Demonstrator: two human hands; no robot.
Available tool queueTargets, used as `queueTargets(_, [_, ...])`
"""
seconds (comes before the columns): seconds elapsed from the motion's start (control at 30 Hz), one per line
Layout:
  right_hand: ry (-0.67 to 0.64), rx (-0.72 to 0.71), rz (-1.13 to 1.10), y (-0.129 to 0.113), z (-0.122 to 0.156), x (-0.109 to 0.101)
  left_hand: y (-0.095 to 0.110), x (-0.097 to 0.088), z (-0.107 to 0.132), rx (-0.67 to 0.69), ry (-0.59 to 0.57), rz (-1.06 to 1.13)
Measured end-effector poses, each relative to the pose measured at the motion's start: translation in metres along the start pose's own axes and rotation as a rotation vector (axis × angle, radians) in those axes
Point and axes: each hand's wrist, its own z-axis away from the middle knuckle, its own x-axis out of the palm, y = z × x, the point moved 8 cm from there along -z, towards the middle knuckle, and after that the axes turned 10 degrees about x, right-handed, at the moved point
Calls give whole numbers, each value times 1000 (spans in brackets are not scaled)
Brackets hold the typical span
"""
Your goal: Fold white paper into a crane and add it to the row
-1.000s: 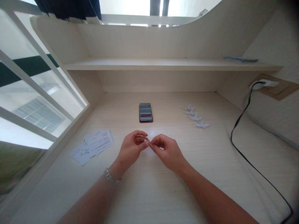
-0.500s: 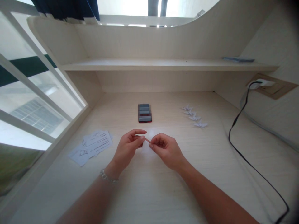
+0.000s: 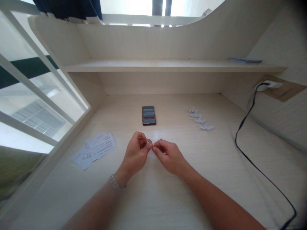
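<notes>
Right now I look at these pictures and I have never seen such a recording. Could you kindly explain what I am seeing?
There is no machine here: a person works with two bare hands, and one camera worn on the head looks forward and down. The left hand and right hand meet over a pale desk. A small white piece, perhaps paper, is mostly hidden in the left hand's grip; whether the right hand pinches it too, I cannot tell. On the desk, printed sheets lie to the left, a dark rectangular item, blurred out, lies beyond the hands, and small folded white shapes form a slanting row to the right.
</notes>
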Motion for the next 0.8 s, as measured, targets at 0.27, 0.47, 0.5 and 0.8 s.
queueTargets(0.27, [-55, 115, 6, 14, -5, 3, -11, -6, -2, -121, 72, 34])
queueTargets(0.47, [-137, 167, -124, 24, -8, 9, -13, -16, -2, -152, 146, 33])
queueTargets(0.5, [-139, 182, -141, 27, -9, 9, -13, -19, -3, -154, 173, 33])
queueTargets(0.8, [-66, 178, -237, 28, -11, 5, -11, -23, -4, -143, 187, 55])
